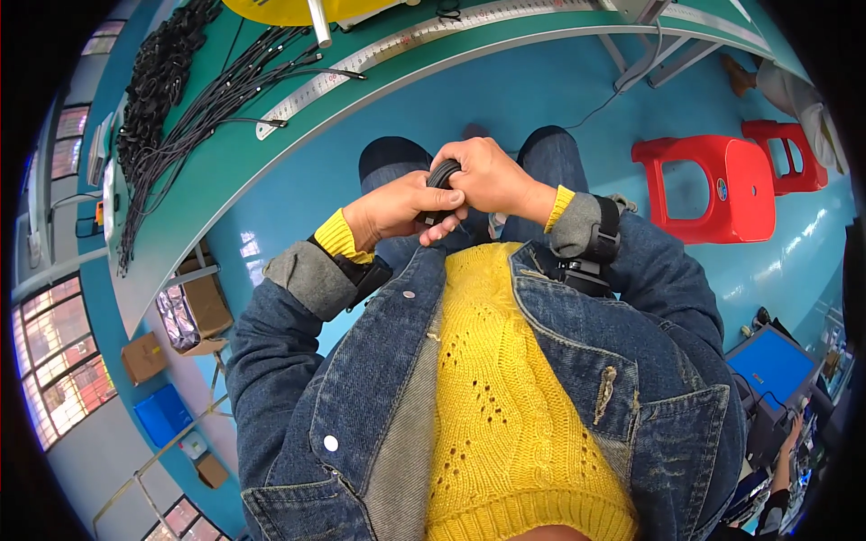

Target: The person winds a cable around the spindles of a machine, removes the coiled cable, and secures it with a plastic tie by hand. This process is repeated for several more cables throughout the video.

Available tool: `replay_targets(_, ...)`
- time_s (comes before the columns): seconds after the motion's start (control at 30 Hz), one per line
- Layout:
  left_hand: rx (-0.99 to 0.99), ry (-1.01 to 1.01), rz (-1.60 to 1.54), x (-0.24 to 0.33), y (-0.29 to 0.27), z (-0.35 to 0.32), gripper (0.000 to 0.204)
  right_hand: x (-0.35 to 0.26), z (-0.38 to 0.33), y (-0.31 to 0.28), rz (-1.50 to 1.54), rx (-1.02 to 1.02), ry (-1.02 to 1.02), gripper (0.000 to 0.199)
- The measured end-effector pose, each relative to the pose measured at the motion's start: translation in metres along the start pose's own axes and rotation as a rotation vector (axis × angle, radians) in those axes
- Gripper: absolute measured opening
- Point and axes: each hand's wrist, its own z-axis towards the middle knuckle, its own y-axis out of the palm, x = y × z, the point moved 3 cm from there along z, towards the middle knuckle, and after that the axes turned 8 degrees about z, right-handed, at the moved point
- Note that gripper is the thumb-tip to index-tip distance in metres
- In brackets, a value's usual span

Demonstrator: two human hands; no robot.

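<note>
A small coil of black cable is gripped between my two hands, above my lap. My left hand holds its left and lower side, with the thumb lying across it. The fingers of my right hand curl around the coil's upper right side. On the green table in front, a spread of loose black cables lies at the left. Beside it, a thick heap of bundled black cables runs along the far left edge.
A long steel ruler lies along the table, near its front edge. A yellow round object stands at the back. Red stools are on the right. Cardboard boxes and a blue bin sit at the lower left. A monitor is at the lower right.
</note>
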Motion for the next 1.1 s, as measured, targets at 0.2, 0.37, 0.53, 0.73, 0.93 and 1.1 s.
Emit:
replay_targets(0.2, -0.176, -0.151, -0.267, -0.008, 0.006, 0.0, 0.032, -0.013, -0.005, 0.001, -0.573, -0.212, -0.024, 0.015)
replay_targets(0.37, -0.227, -0.032, -0.151, -0.01, 0.006, 0.003, 0.032, 0.01, -0.006, 0.005, -0.373, -0.177, -0.043, 0.015)
replay_targets(0.53, -0.014, -0.108, -0.066, -0.015, 0.004, 0.003, 0.025, 0.008, -0.008, 0.005, -0.397, -0.109, 0.011, 0.017)
replay_targets(0.73, 0.146, -0.031, 0.232, -0.019, -0.007, 0.006, 0.015, -0.008, 0.003, -0.003, -0.565, -0.23, 0.038, 0.024)
replay_targets(0.93, 0.438, 0.276, 0.222, 0.007, -0.014, -0.005, 0.01, -0.015, 0.062, -0.078, -0.493, 0.457, -0.347, 0.023)
replay_targets(1.1, 0.547, 0.464, 0.086, 0.033, -0.013, -0.003, 0.01, -0.001, 0.115, -0.102, -0.694, 0.545, -0.15, 0.018)
